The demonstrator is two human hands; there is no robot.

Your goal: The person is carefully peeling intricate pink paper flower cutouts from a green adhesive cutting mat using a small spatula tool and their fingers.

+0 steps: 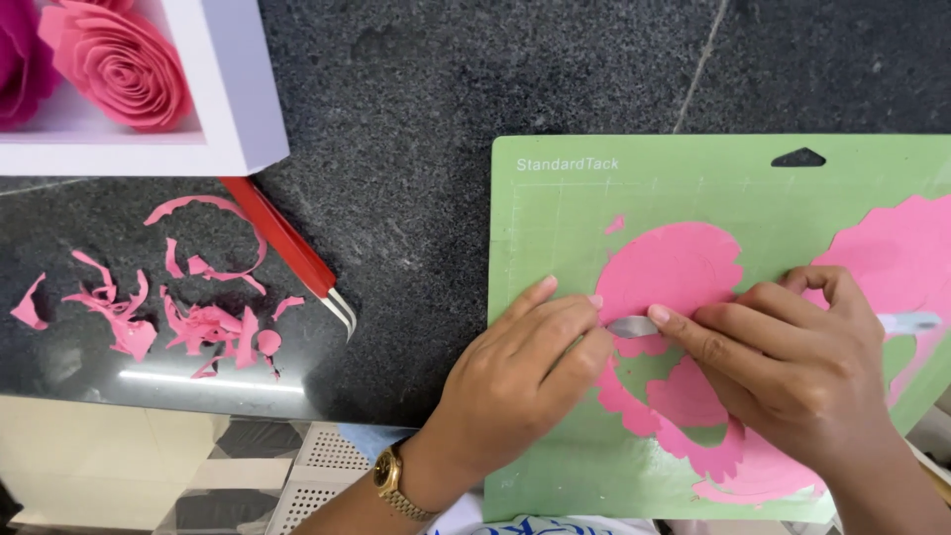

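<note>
A green cutting mat [555,228] lies on a dark stone counter and carries pink paper [674,266] cut into scalloped spiral shapes. My left hand [525,376], with a gold watch on its wrist, rests on the mat and pins the pink paper with its fingertips. My right hand [792,362] holds a thin metal spatula tool [632,325], whose flat tip lies against the pink paper beside my left fingertips. The tool's handle end [909,322] sticks out past my right hand.
Red-handled tweezers [287,248] lie on the counter left of the mat. Several pink paper scraps [198,322] are scattered at the left. A white box frame [233,89] at the top left holds rolled pink paper roses [119,59]. The counter's front edge runs below the scraps.
</note>
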